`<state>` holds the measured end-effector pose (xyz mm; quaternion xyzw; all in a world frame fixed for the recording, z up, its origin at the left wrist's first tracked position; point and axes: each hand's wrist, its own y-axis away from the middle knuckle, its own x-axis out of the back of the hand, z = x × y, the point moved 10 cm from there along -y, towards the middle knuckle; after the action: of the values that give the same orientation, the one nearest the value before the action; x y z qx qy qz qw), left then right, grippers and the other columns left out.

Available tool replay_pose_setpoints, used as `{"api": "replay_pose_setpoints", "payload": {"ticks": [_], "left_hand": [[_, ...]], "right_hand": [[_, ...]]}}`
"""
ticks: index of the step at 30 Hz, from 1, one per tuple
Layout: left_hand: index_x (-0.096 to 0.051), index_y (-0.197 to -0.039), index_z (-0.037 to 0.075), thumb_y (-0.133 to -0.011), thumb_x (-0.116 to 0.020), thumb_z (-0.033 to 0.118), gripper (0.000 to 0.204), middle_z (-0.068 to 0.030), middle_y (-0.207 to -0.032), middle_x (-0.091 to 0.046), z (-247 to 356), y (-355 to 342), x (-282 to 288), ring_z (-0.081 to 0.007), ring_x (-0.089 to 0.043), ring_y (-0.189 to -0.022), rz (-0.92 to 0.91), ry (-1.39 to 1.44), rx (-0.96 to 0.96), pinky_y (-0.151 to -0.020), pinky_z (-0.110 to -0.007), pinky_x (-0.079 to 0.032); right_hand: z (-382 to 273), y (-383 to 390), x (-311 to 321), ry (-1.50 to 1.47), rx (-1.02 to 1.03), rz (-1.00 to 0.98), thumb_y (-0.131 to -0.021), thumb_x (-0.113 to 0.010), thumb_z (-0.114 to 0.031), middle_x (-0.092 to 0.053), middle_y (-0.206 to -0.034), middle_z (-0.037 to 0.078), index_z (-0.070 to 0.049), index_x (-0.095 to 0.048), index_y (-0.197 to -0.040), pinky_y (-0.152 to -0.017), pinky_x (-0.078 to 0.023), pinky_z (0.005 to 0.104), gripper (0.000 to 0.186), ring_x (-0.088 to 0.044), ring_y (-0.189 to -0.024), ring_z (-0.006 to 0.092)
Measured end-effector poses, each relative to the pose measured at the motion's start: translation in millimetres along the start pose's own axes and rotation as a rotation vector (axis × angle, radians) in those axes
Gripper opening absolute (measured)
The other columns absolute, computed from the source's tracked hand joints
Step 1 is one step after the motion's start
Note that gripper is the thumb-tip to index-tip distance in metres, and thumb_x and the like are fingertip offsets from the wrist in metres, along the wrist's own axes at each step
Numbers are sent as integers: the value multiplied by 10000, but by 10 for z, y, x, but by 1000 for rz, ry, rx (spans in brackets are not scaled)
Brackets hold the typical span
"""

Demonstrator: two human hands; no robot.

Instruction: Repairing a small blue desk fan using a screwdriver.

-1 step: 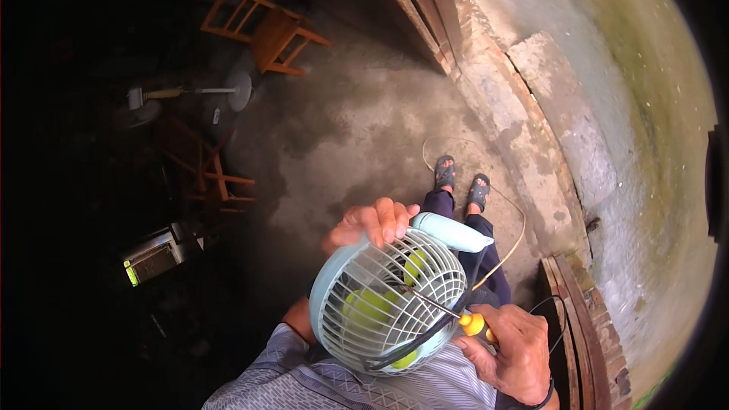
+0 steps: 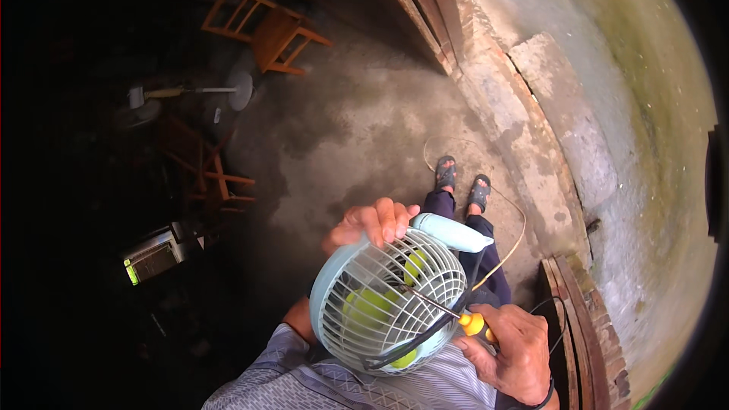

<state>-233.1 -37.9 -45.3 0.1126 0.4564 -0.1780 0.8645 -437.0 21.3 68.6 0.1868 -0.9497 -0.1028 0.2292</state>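
Small blue fan (image 2: 383, 300) sits on your lap, grille up. Left hand (image 2: 370, 225) fingers curl over fan's far rim, steadying. Right hand (image 2: 510, 349) fingers clamped on yellow-handled screwdriver (image 2: 448, 313), shaft across grille. Judged step: working grille fastening. Next calls for keeping tip seated, fan held still.
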Motion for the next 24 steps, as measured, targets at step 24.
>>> {"api": "replay_pose_setpoints", "payload": {"ticks": [24], "left_hand": [[-724, -845, 19, -838, -550, 267, 302, -76, -916, -609, 32, -46, -65, -228, -561, -999, -50, 43, -55, -1246, -489, -251]], "right_hand": [[-894, -636, 336, 175, 396, -158, -813, -797, -119, -706, -830, 128, 32, -736, -1074, -551, -540, 356, 307, -703, -670, 244]]}}
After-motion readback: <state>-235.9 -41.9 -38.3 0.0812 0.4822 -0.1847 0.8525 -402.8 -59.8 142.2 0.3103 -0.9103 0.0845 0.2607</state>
